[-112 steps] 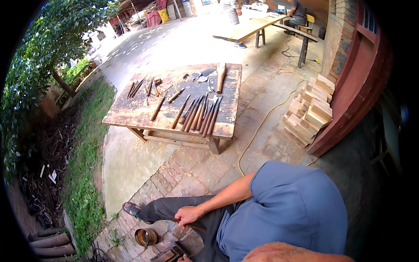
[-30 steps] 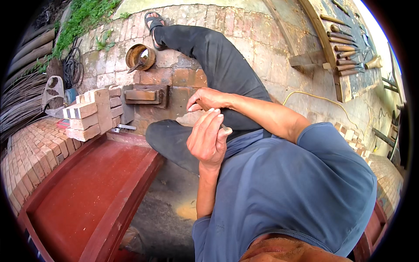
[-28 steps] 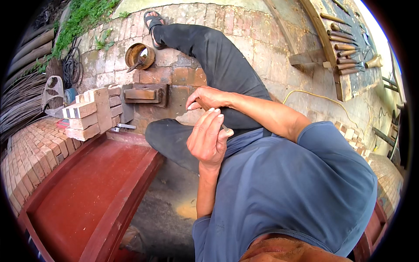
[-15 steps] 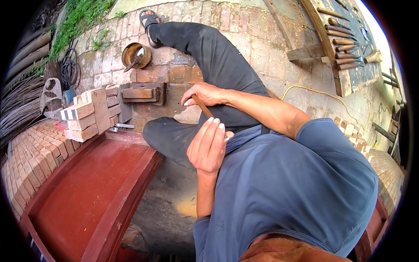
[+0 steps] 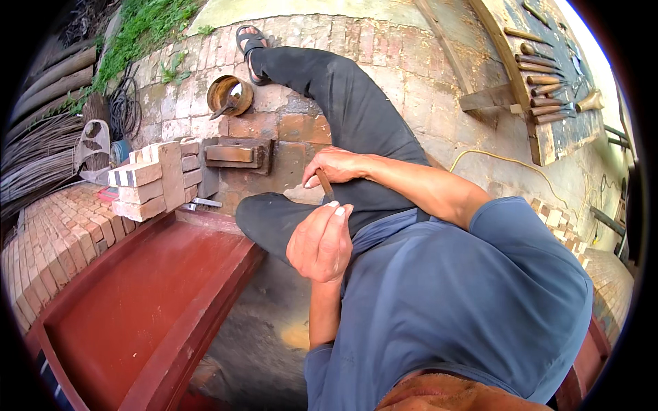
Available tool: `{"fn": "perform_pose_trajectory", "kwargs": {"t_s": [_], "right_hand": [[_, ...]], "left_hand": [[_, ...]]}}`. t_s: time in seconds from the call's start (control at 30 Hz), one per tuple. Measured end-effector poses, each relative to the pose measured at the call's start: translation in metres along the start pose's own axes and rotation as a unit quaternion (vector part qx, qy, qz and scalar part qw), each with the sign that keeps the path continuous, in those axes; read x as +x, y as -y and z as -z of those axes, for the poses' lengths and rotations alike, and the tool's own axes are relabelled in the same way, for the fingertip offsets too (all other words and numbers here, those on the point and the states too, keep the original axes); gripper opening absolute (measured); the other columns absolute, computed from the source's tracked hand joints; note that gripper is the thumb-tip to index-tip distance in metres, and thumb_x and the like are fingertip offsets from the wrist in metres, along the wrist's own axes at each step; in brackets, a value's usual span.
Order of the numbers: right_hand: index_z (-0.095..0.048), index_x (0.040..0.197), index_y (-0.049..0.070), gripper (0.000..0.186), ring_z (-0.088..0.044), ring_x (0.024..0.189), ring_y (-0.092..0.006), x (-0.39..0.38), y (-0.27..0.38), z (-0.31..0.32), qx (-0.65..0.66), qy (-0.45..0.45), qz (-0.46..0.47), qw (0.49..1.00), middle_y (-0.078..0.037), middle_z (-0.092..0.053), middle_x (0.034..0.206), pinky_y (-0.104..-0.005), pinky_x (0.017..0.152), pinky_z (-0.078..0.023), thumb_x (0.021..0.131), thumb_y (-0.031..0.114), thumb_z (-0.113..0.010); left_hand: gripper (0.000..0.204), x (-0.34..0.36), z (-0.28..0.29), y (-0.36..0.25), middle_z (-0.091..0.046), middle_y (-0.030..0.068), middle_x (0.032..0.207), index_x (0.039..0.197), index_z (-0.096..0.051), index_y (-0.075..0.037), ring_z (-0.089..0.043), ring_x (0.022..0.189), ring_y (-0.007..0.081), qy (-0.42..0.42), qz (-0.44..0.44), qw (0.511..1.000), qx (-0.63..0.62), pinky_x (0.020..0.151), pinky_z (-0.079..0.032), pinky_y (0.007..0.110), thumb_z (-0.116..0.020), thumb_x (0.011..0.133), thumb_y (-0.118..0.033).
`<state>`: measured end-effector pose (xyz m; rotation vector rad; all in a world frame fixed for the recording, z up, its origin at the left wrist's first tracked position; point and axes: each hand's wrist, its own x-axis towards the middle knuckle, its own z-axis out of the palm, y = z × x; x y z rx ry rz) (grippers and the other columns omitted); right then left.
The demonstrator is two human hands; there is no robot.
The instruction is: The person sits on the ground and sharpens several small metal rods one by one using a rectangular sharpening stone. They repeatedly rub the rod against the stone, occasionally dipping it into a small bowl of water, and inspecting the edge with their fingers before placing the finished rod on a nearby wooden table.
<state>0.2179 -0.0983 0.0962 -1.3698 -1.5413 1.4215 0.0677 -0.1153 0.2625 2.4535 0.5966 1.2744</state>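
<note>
A narrow brown strip, its kind hard to make out, runs between my two hands above my lap. My right hand is closed round its far part, fingers curled. My left hand pinches the near end with fingertips and thumb, its back turned up. Fingers hide both ends of the strip. Left of my right hand, a flat rectangular block sits on a dark wooden base on the bricks. Beyond it stands a rusty round pot with a stick-like thing leaning inside.
A red wooden bench-like piece stands at lower left, beside stacked bricks. Several wooden-handled tools lie on a workbench at upper right. A yellow cord crosses the paving.
The strip has turned and shows a shorter length between my hands. My left fingers, formerly stretched along it, are more bent. The whole view has shifted slightly.
</note>
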Motion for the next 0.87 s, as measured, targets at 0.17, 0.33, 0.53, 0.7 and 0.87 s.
{"fn": "perform_pose_trajectory", "kwargs": {"t_s": [0.17,0.33,0.53,0.7,0.87], "right_hand": [[-0.08,0.115,0.014,0.024,-0.073,0.102,-0.0358,0.001,-0.007,-0.004,-0.031,-0.021,0.012,0.999,-0.013,-0.079,0.104,-0.0452,0.089,-0.055,0.096,0.027,-0.073],[-0.079,0.111,0.008,0.028,-0.073,0.096,-0.0374,0.002,-0.003,-0.001,0.004,-0.072,0.005,0.997,-0.017,-0.078,0.097,-0.046,0.087,-0.055,0.099,0.032,-0.072],[-0.078,0.109,0.005,0.031,-0.073,0.094,-0.0389,0.001,-0.001,0.002,0.004,-0.11,0.023,0.994,-0.019,-0.076,0.095,-0.0469,0.083,-0.054,0.1,0.034,-0.071],[-0.077,0.111,0.006,0.03,-0.072,0.092,-0.0411,0.004,-0.011,-0.002,0.007,-0.159,0.041,0.986,-0.019,-0.076,0.093,-0.0475,0.081,-0.054,0.1,0.034,-0.071],[-0.076,0.115,0.009,0.029,-0.077,0.096,-0.03,0.01,-0.014,0.0,0.102,-0.173,-0.004,0.98,-0.018,-0.078,0.094,-0.0435,0.083,-0.057,0.1,0.033,-0.07]], "left_hand": [[0.04,0.0,-0.01,0.006,-0.076,0.0125,0.088,0.109,-0.067,0.0,-0.074,0.08,0.025,-0.057,0.105,0.989,-0.089,0.069,-0.061,0.034,-0.088,0.077,0.01],[0.052,-0.01,-0.016,0.005,-0.075,0.0152,0.092,0.122,-0.058,0.0,-0.073,0.082,0.0245,-0.052,0.117,0.981,-0.144,0.069,-0.063,0.033,-0.087,0.079,0.011],[0.054,-0.015,-0.019,-0.003,-0.075,0.0145,0.093,0.124,-0.057,0.0,-0.072,0.082,0.0243,-0.032,0.108,0.983,-0.146,0.066,-0.063,0.033,-0.086,0.08,0.011],[0.055,-0.023,-0.021,-0.009,-0.075,0.0149,0.093,0.124,-0.057,0.0,-0.072,0.083,0.0247,-0.019,0.105,0.981,-0.164,0.065,-0.062,0.032,-0.087,0.079,0.011],[0.057,-0.031,-0.018,-0.012,-0.075,0.0154,0.097,0.126,-0.055,0.0,-0.072,0.084,0.0257,0.011,0.103,0.981,-0.163,0.067,-0.063,0.033,-0.086,0.079,0.011]]}}
